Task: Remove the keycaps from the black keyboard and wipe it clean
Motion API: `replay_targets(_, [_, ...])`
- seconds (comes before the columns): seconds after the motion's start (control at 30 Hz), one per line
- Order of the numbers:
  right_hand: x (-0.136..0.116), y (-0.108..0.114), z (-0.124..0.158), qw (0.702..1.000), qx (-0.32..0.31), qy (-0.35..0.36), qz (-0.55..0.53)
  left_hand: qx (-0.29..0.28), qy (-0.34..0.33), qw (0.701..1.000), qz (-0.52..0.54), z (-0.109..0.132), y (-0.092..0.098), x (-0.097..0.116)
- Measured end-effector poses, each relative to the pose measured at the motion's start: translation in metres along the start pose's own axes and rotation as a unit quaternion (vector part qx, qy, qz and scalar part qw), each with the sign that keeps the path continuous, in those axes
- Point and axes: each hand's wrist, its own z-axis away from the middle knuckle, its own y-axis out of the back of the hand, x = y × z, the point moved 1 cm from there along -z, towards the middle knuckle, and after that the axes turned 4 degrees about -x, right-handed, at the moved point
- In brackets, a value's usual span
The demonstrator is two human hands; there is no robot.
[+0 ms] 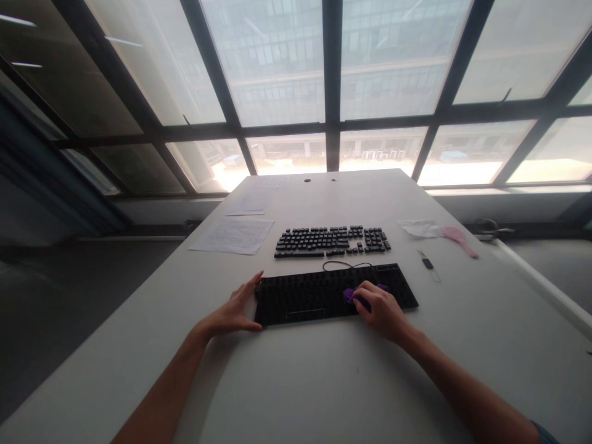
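A black keyboard base [314, 295] with its keycaps taken off lies on the white table [324, 382] in front of me. My left hand [235, 308] rests against its left end, fingers stretched out and flat. My right hand [380, 308] is closed on a purple thing [349, 295], perhaps a cloth or brush, pressed onto the base's right half. Behind the base, the removed black keycaps [332, 240] are laid out in keyboard order. A thin black cable loop [346, 266] lies between them and the base.
Printed paper sheets [234, 235] lie at the back left. A pink brush [457, 239] and a crumpled white wipe [419, 229] sit at the back right, with a small black keycap puller [427, 263] nearer. Large windows [324, 92] stand beyond the table.
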Motion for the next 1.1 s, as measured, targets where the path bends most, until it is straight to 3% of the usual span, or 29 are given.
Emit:
replay_targets(0.1, [0.001, 0.001, -0.002, 0.999, 0.044, -0.006, -0.011, -0.001, -0.004, 1.000, -0.007, 0.000, 0.000, -0.002])
replay_targets(0.23, [0.019, 0.007, -0.004, 0.981, 0.173, -0.084, 0.026, -0.001, -0.008, 1.000, -0.012, -0.001, -0.001, -0.003])
replay_targets(0.3, [0.027, 0.008, -0.004, 0.971, 0.196, -0.117, 0.066, 0.001, -0.013, 1.000, -0.011, -0.001, -0.001, -0.004])
replay_targets(0.47, [0.027, -0.001, -0.002, 0.979, 0.134, -0.111, 0.106, 0.004, -0.016, 1.000, -0.006, -0.001, -0.002, -0.006])
replay_targets(0.77, [-0.007, -0.001, 0.000, 0.996, 0.003, 0.046, 0.073, 0.001, -0.003, 1.000, -0.018, 0.000, 0.000, 0.000])
replay_targets(1.1, [0.008, 0.003, -0.002, 0.994, 0.033, -0.039, 0.094, 0.003, -0.004, 1.000, -0.017, 0.000, 0.000, -0.003])
